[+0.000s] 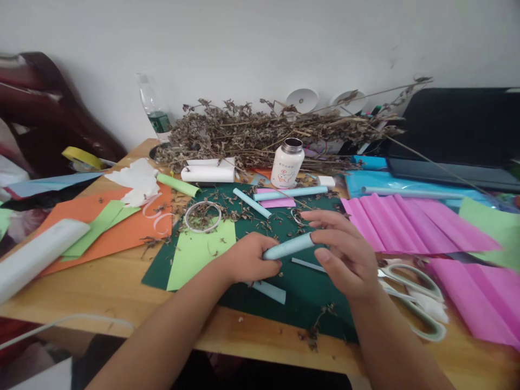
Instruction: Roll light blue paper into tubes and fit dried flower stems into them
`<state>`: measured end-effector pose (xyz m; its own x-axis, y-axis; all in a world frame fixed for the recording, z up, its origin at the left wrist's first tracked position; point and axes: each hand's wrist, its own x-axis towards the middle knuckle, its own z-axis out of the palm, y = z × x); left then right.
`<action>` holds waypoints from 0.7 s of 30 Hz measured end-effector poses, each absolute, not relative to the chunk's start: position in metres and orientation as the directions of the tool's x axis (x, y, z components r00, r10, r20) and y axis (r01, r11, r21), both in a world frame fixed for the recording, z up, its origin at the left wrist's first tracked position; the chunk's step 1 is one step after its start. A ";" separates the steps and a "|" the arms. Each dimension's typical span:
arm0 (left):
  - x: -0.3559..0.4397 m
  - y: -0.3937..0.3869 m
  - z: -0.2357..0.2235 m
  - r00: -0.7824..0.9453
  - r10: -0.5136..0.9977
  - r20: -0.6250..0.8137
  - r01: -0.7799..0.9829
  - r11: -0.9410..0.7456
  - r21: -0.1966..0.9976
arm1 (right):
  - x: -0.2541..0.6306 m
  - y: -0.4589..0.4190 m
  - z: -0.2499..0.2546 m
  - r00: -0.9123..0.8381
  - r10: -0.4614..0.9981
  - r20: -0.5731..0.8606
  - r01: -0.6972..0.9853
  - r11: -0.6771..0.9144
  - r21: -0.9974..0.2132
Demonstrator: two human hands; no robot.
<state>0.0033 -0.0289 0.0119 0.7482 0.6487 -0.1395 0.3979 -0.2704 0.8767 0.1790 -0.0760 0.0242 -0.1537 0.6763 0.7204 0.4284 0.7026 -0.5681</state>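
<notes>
My left hand is closed around the left end of a light blue paper tube, held tilted slightly upward over a green cutting mat. At the tube's other end is my right hand, fingers apart; its index fingertip meets the tube's open rim. Another blue tube lies just below my left hand. Farther back, a thin blue tube and a longer blue tube rest on the mat. A narrow pale strip lies partly behind my right thumb. Scissors lie beside my right wrist.
Dried plant stems line the wall behind an open white bottle. Pink crepe paper is at right, orange paper at left. A tape ring sits on light green paper. Dry leaf bits litter the mat.
</notes>
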 end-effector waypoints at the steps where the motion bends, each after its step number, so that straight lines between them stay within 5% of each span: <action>1: 0.003 -0.029 0.013 0.750 0.646 -0.141 0.410 -0.287 0.865 | 0.179 -0.075 0.025 -0.189 0.667 0.721 0.454 0.710 -0.538; 6: 0.002 -0.028 0.020 0.714 0.697 -0.063 0.501 -0.446 0.742 | 0.184 -0.071 0.031 -0.373 0.654 0.658 0.511 0.737 -0.443; 10: 0.004 -0.029 0.022 0.719 0.695 -0.022 0.529 -0.526 0.665 | 0.189 -0.071 0.031 -0.383 0.718 0.582 0.480 0.693 -0.538; 15: 0.008 -0.031 0.017 0.642 0.752 -0.151 0.444 -0.204 0.872 | 0.180 -0.068 0.018 -0.147 0.724 0.674 0.268 0.686 -0.677; 21: 0.014 -0.036 0.012 0.669 0.694 -0.267 0.280 0.097 0.955 | 0.161 -0.068 0.001 -0.003 0.596 0.803 0.413 0.732 -0.542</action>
